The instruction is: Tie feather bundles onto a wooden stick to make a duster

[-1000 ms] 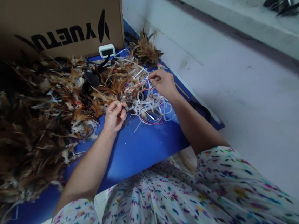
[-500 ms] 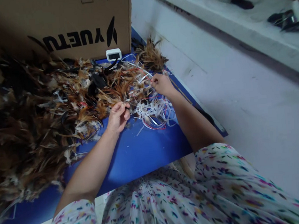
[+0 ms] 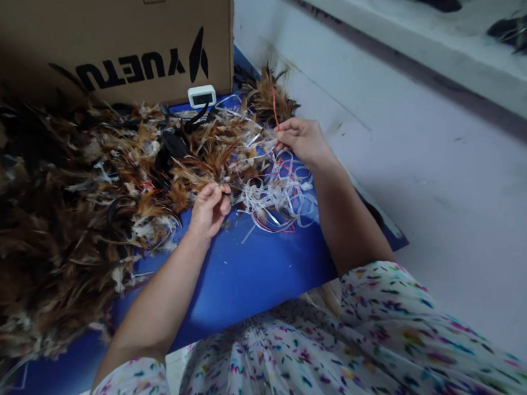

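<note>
Left hand (image 3: 209, 209) pinched shut on a brown feather tuft (image 3: 207, 165); right hand (image 3: 302, 141) gripping a red strip (image 3: 274, 106) right of it.

dim, bluish cast overall. brightest on the pale floor (image 3: 428, 163) at right; feather pile (image 3: 59, 205) at left sinks into murky shadow w/ little detail. soft blur throughout, worse twd edges. wide-angle bend at frame borders. no hard glare, shadows soft.

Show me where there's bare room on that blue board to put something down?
The blue board is bare between both forearms, below the white strips. Feathers crowd its left; the cardboard box blocks the back.
</note>
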Demonstrator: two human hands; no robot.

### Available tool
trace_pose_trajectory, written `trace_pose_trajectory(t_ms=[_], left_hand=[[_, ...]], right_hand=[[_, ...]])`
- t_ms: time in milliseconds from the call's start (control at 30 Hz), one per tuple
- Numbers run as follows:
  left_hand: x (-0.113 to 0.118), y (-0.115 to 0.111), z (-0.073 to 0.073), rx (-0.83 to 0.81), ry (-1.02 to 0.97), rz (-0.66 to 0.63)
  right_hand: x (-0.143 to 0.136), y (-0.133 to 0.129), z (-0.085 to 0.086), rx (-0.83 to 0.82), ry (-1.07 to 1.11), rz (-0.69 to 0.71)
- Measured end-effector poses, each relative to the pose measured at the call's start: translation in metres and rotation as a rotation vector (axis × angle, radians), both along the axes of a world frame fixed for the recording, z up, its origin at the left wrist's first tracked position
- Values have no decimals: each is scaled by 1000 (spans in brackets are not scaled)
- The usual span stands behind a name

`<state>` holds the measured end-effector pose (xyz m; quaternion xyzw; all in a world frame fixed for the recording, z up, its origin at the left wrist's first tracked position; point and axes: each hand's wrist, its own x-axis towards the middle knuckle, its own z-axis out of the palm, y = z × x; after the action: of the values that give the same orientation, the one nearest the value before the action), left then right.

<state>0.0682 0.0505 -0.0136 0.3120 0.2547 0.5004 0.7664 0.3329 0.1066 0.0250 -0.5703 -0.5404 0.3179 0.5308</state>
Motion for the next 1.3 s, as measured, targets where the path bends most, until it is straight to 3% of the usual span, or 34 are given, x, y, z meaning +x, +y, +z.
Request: trace_pose_trajectory(t_ms=[333,633,867,1000,1133,1300], left_hand=[[0,-1,-1,21,-36,-23],[1,-1,-1,8,-16,-14],[0,-1,-1,23,-17,-26],[0,-1,-1,21,13,-21],[0,-1,0,33,-2,-26],[1,-1,0,29,-10,-30]], right_hand=[[-19,-11,24,-95,48,9],[-9,-16,38,-29,-122,-13],[4,-25,49,-135,-528,242],[14,-10,41,-126,-709,19],[18,12,21,-240,-785,-213],[6,28,1,-358,-846,-290]])
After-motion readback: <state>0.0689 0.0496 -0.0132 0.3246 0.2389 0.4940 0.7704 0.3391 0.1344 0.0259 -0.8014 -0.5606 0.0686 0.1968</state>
